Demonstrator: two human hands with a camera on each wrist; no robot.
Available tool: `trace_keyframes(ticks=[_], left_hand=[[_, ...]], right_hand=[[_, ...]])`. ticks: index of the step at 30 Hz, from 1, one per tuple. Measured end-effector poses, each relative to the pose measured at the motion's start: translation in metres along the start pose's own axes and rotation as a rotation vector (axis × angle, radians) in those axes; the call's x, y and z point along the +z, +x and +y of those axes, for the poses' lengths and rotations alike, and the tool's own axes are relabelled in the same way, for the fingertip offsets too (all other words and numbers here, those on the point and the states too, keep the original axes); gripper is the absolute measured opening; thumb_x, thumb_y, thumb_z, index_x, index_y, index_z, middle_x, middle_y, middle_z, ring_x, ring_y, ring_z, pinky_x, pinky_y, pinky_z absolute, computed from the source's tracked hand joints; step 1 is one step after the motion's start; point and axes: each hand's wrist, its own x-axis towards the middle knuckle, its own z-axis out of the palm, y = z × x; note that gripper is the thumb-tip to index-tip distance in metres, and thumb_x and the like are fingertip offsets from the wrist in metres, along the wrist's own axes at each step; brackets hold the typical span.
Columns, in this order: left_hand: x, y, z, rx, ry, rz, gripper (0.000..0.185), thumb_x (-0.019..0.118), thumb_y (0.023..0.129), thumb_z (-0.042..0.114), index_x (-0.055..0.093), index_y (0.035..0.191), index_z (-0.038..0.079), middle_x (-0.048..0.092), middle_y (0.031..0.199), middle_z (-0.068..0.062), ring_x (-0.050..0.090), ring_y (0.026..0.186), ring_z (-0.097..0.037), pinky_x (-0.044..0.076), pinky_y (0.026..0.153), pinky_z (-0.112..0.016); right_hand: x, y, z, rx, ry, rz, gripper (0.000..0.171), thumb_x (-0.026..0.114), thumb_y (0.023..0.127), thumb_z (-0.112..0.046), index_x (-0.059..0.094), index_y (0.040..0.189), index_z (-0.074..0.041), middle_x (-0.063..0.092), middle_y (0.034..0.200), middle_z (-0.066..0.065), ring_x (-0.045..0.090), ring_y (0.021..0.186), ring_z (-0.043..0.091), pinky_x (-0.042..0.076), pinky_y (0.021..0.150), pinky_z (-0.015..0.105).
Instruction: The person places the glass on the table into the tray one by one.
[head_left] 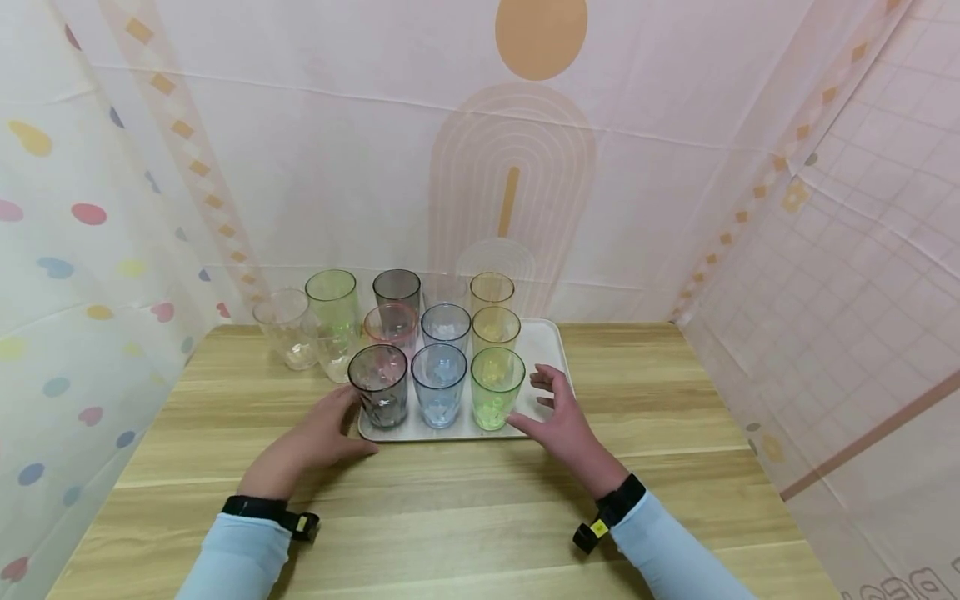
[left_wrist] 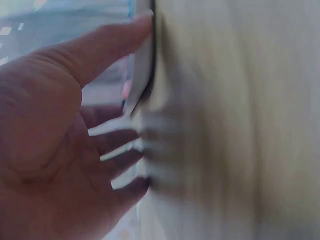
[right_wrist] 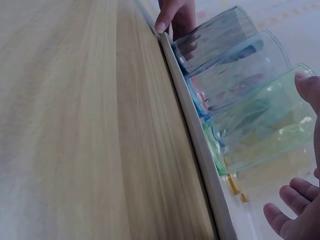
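A white tray (head_left: 542,342) on the wooden table carries tinted glasses in three rows. In its front row stand a grey glass (head_left: 379,387), a blue glass (head_left: 439,385) and a light green glass (head_left: 498,387). My left hand (head_left: 318,437) is at the tray's front left corner; its thumb (left_wrist: 112,42) reaches the rim, with the other fingers spread apart below. My right hand (head_left: 558,417) is beside the light green glass, over the tray's right part. Its fingers (right_wrist: 295,197) are spread and loosely bent, with nothing between them and the thumb.
Behind the front row stand pink, clear, yellow and dark grey glasses. Left of the tray are a clear glass (head_left: 288,329), a taller green glass (head_left: 332,304) and another clear glass. A patterned curtain (head_left: 337,167) hangs behind the wooden table (head_left: 465,517).
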Motion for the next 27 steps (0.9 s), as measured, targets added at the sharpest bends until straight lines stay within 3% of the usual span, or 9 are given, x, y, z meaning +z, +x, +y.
trace_keyframes(ticks=[3,5,8,10,14,17,22,27], left_hand=[[-0.015,-0.007,-0.005,-0.102,-0.032,0.011,0.084,0.091,0.094,0.033,0.051,0.156,-0.008,0.056,0.153,-0.036,0.052,0.142,-0.058,0.042,0.118,-0.072],[-0.022,-0.008,-0.008,-0.2,-0.048,0.065,0.079,0.084,0.1,0.036,0.05,0.155,-0.01,0.056,0.15,-0.038,0.055,0.138,-0.059,0.046,0.114,-0.074],[-0.023,-0.001,-0.014,-0.32,-0.109,0.219,0.082,0.077,0.104,0.047,0.048,0.156,-0.01,0.055,0.151,-0.039,0.055,0.137,-0.058,0.047,0.113,-0.073],[-0.02,0.007,-0.017,-0.359,-0.164,0.338,0.088,0.077,0.103,0.051,0.044,0.159,-0.008,0.052,0.155,-0.037,0.052,0.142,-0.056,0.045,0.116,-0.071],[-0.013,0.025,-0.015,-0.384,-0.24,0.548,0.092,0.082,0.099,0.047,0.04,0.162,-0.003,0.051,0.158,-0.029,0.05,0.145,-0.049,0.044,0.118,-0.066],[-0.009,0.037,-0.012,-0.388,-0.265,0.635,0.093,0.085,0.097,0.046,0.04,0.162,-0.002,0.052,0.155,-0.027,0.052,0.143,-0.047,0.046,0.118,-0.062],[-0.007,0.048,-0.012,-0.42,-0.291,0.679,0.096,0.084,0.096,0.053,0.04,0.162,-0.001,0.053,0.151,-0.026,0.054,0.141,-0.045,0.048,0.117,-0.06],[-0.007,0.048,-0.012,-0.415,-0.322,0.689,0.098,0.086,0.094,0.056,0.042,0.161,0.0,0.054,0.151,-0.025,0.055,0.14,-0.044,0.05,0.115,-0.06]], right_hand=[[-0.004,-0.004,0.0,0.027,0.009,0.002,0.096,0.094,0.092,-0.019,0.033,0.166,-0.009,0.047,0.161,0.023,0.046,0.15,0.035,0.041,0.125,0.058],[-0.006,-0.006,-0.001,0.043,0.015,-0.001,0.095,0.093,0.093,-0.016,0.033,0.166,-0.009,0.046,0.162,0.023,0.046,0.151,0.035,0.041,0.126,0.058],[-0.008,-0.008,-0.001,0.048,0.019,-0.007,0.094,0.092,0.094,-0.014,0.032,0.166,-0.006,0.046,0.161,0.023,0.045,0.151,0.036,0.04,0.126,0.059],[-0.008,-0.01,-0.001,0.045,0.023,-0.008,0.094,0.092,0.093,-0.013,0.032,0.165,-0.004,0.046,0.16,0.024,0.046,0.151,0.036,0.041,0.126,0.06],[-0.007,-0.013,0.001,0.043,0.034,-0.01,0.093,0.092,0.093,-0.012,0.034,0.164,-0.003,0.047,0.158,0.025,0.047,0.15,0.036,0.041,0.125,0.06],[-0.007,-0.015,0.004,0.049,0.041,-0.008,0.091,0.092,0.093,-0.01,0.035,0.163,-0.005,0.047,0.157,0.025,0.047,0.149,0.036,0.041,0.126,0.059],[-0.01,-0.019,0.007,0.066,0.045,-0.001,0.087,0.09,0.094,-0.007,0.036,0.162,-0.008,0.048,0.157,0.025,0.047,0.15,0.039,0.042,0.125,0.06],[-0.015,-0.024,0.008,0.073,0.04,0.004,0.088,0.089,0.095,-0.006,0.035,0.164,-0.008,0.046,0.158,0.026,0.047,0.15,0.04,0.045,0.122,0.062]])
